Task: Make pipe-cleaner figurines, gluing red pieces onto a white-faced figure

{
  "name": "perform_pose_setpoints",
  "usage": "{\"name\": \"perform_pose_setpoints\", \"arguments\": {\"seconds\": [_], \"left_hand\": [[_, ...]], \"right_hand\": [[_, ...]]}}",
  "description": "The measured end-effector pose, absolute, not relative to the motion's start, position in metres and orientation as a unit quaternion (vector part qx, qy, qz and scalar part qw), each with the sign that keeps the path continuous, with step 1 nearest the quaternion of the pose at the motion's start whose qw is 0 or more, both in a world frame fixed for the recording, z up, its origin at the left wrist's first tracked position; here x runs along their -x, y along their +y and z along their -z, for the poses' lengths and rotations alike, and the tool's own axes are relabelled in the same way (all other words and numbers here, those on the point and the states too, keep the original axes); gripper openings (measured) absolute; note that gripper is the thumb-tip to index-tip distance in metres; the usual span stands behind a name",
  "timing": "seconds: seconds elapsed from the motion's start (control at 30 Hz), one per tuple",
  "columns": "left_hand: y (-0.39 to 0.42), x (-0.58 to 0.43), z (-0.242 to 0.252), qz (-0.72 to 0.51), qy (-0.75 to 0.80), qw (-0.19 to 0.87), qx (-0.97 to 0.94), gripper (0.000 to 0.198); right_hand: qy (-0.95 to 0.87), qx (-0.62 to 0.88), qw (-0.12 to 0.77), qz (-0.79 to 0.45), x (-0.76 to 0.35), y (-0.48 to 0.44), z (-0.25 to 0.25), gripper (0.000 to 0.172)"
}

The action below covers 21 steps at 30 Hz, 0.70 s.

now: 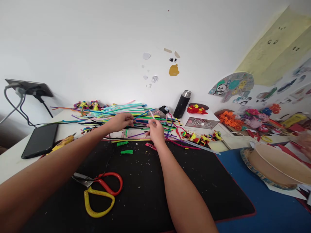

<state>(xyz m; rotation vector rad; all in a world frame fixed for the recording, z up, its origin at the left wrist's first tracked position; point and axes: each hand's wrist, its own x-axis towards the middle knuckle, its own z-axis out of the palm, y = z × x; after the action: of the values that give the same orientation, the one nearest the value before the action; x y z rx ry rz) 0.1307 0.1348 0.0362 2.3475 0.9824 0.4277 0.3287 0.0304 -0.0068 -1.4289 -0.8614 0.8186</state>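
Observation:
My left hand (123, 121) is closed in a pinch over the pile of coloured pipe cleaners (114, 113). A blue pipe cleaner (141, 115) runs from its fingertips toward the upper right. Just to the right, my right hand (155, 131) is closed on a pale pinkish-white pipe cleaner (151, 113), which sticks up above the fingers. Two short green folded pieces (126, 151) lie on the black mat (145, 194) in front of the pile. A small red object (151, 146) rests by my right wrist.
Scissors with red and yellow handles (99, 212) lie on the mat. A phone (40, 140) and yellow-handled tool (63, 142) are at left. Behind stand a black bottle (181, 105) and white box (212, 118). At right are a bowl (279, 161) and another person's blurred hand (306, 145).

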Motion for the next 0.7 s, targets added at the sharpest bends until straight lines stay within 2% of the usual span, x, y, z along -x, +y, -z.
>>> {"name": "perform_pose_setpoints", "arguments": {"seconds": [0.33, 0.7], "left_hand": [[0.129, -0.130, -0.036, -0.186, 0.361, 0.314, -0.858, 0.041], [0.135, -0.119, -0.040, -0.246, 0.398, 0.338, -0.817, 0.043]], "right_hand": [[-0.320, 0.570, 0.639, -0.405, -0.328, 0.032, 0.004, 0.025], [-0.259, 0.556, 0.666, -0.426, -0.330, 0.029, -0.004, 0.018]]}}
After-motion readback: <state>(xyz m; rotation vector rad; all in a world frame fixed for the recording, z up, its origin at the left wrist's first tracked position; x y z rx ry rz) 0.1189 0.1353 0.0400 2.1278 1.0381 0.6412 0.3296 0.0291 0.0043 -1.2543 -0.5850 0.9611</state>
